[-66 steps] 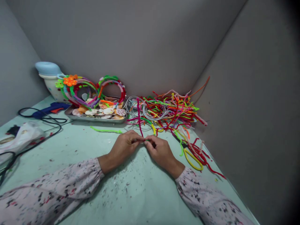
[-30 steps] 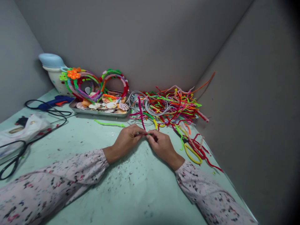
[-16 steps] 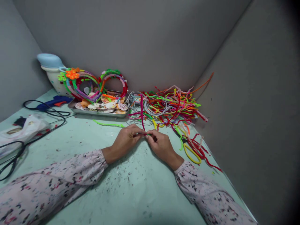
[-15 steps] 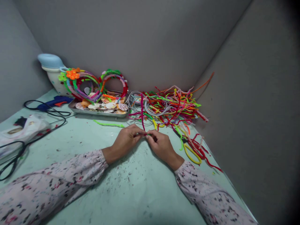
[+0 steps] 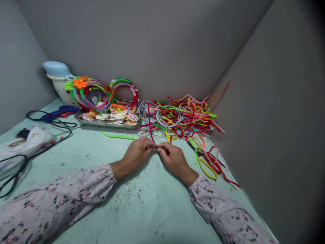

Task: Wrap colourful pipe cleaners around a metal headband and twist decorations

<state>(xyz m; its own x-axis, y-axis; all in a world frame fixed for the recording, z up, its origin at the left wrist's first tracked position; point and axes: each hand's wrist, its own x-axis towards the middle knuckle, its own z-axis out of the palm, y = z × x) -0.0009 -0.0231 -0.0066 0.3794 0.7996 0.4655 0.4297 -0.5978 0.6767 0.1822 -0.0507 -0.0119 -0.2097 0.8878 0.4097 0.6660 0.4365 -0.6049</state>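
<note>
My left hand (image 5: 137, 155) is closed in a pinch on a magenta pipe cleaner (image 5: 149, 123), whose free end stands up above the fingertips. Right beside it, my right hand (image 5: 175, 160) pinches at the same spot, fingertips meeting those of the left. A speck of green shows between the fingers; most of what lies there is hidden. Just behind the hands, a green and yellow curved strip (image 5: 167, 135) runs down toward the right fingers; whether it is held I cannot tell. To the left lies a bright green pipe cleaner (image 5: 118, 136) on the table (image 5: 162, 210).
Behind are a metal tray (image 5: 108, 126) of shells, colourful wrapped headbands (image 5: 122, 83), a heap of pipe cleaners (image 5: 193, 117) and coiled wire (image 5: 162, 119). Yellow-handled scissors (image 5: 208, 168) lie right. Leftward are a black cable (image 5: 21, 166), plastic bag (image 5: 38, 137), blue tool (image 5: 59, 112) and lidded container (image 5: 61, 84).
The upright end of the magenta pipe cleaner has tipped a little to the left. Both hands keep their pinch in nearly the same place.
</note>
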